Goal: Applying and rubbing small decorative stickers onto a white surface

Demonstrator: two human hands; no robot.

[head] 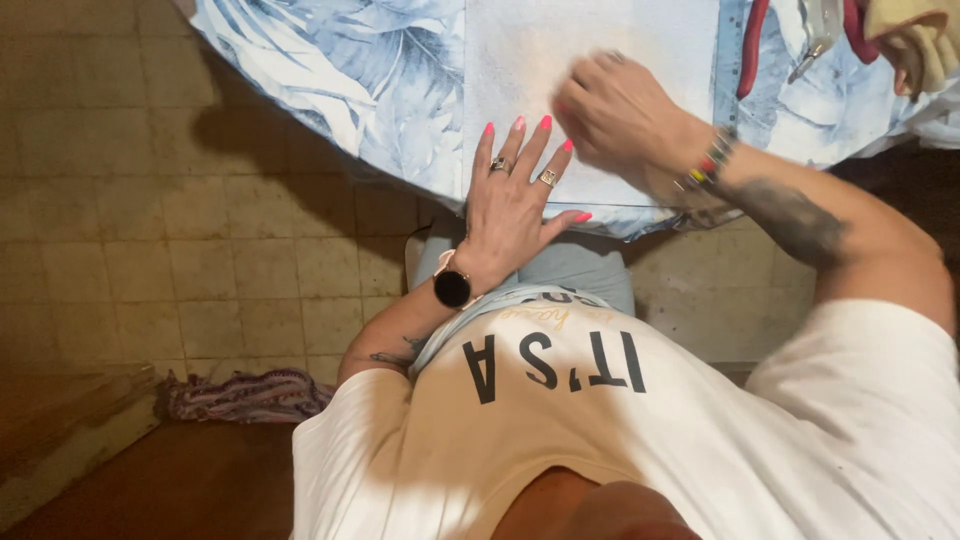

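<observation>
White shirt fabric (650, 440) fills the lower frame, nearest the camera. Beyond it, the left hand (515, 205) lies palm-down on a pale sheet (590, 60) spread over the counter (350, 80), which carries a blue leaf-print cover. The fingers (520, 150) of this hand are spread apart and flat, clamped on nothing; they only press the sheet down at its near edge. A black wrist device (452, 288) sits on that wrist.

The right hand (615, 115) hovers just beyond and to the right of the left hand, over the same sheet. It is motion-blurred; its fingers appear curled together, but whether they pinch anything cannot be told. A beaded bracelet (708, 165) circles its wrist.

The sheet's long axis appears to run away from the body, its near edge pointing back toward the left hand at the counter rim. Its far end is cut off by the frame.

Judged procedure: keep the left palm flat and still as an anchor, and stroke with the right hand away from it along the long axis, so that the sheet does not creep or wrinkle.

Red-handled pliers (800, 40) lie well to the right of the left hand. A striped cloth (245, 395) lies on the tiled floor (100, 200), lower left.
</observation>
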